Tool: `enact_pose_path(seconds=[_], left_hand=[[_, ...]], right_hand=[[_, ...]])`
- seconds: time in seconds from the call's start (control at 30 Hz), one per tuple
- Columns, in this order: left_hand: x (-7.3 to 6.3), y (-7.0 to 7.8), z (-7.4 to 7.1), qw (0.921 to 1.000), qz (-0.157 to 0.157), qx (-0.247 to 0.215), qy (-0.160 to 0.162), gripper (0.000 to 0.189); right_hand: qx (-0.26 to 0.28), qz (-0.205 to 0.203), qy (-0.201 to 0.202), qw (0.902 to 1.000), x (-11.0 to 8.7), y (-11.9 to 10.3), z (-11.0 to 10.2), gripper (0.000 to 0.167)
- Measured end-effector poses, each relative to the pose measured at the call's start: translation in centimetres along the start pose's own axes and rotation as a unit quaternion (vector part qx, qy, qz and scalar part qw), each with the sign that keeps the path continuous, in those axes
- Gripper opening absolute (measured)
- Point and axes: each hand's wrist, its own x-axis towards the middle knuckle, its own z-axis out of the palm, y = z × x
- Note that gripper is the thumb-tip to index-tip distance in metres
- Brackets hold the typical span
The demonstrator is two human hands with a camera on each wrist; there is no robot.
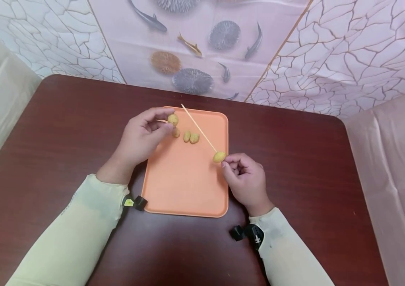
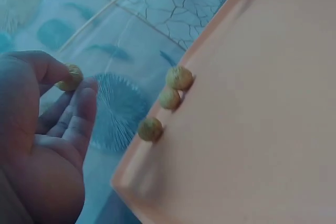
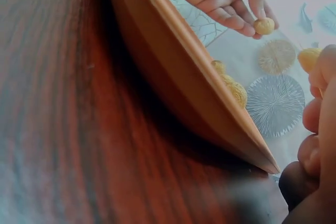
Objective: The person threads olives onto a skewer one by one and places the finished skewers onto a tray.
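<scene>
Presently: pinch grips at either side of the orange tray [image 1: 184, 178]

Left hand [image 1: 141, 135] over the tray's far left corner; thumb and forefinger pinch a round tan piece [image 1: 173, 119], held apart from the tray floor. Right hand [image 1: 247, 180] at the tray's right edge, fingers curled, thumb and fingertips pinching the near end of a thin stick [image 1: 199, 128]. A yellow piece [image 1: 219, 157] sits on the stick, just beside those fingertips; the stick's other end slants up toward the tray's far edge.

Three loose pieces [image 1: 194, 138] lie inside the tray near its far edge: two side by side, one a little apart to the left.

Edges and room: the tray has a low raised rim and rounded corners. Its near half stretches between the two forearms; dark red table [image 1: 306, 182] extends well beyond it left and right.

Hard to see: the far left corner of the tray is partly behind the left hand. The stick's gripped end is mostly covered by fingers; cannot tell whether they touch the yellow piece. Right wrist view cuts off much of the right hand, and the tray rim hides part of the loose pieces.
</scene>
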Motion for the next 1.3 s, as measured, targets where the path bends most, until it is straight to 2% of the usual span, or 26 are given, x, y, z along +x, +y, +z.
enact_pose_path(seconds=[0.13, 0.27, 0.4, 0.63, 0.97, 1.3], left_hand=[[0.2, -1.0, -0.2, 0.9984, -0.008, -0.019, 0.052, 0.043], [0.4, -1.4, -0.3, 0.9967, -0.011, -0.023, 0.077, 0.042], [0.4, -1.5, -0.3, 0.9958, 0.002, -0.028, 0.087, 0.042], [0.4, -1.7, -0.3, 0.9936, 0.031, -0.018, 0.107, 0.039], [0.3, -1.9, -0.5, 0.9923, 0.047, 0.030, 0.111, 0.036], [0.3, -1.9, -0.4, 0.9915, 0.052, 0.028, 0.116, 0.034]], right_hand=[[-0.002, 0.002, -0.034, 0.9994, -0.2, 0.0, 0.0, 0.006], [-0.027, -0.002, -0.067, 0.9974, -0.1, -0.2, 0.0, 0.004], [-0.051, -0.007, -0.087, 0.9949, 0.0, -0.3, 0.0, 0.003], [-0.068, -0.010, -0.089, 0.9937, 0.0, -0.3, -0.1, 0.007], [-0.071, -0.016, -0.098, 0.9925, 0.1, -0.1, -0.1, 0.006], [-0.081, -0.013, -0.092, 0.9923, 0.0, -0.1, 0.0, 0.008]])
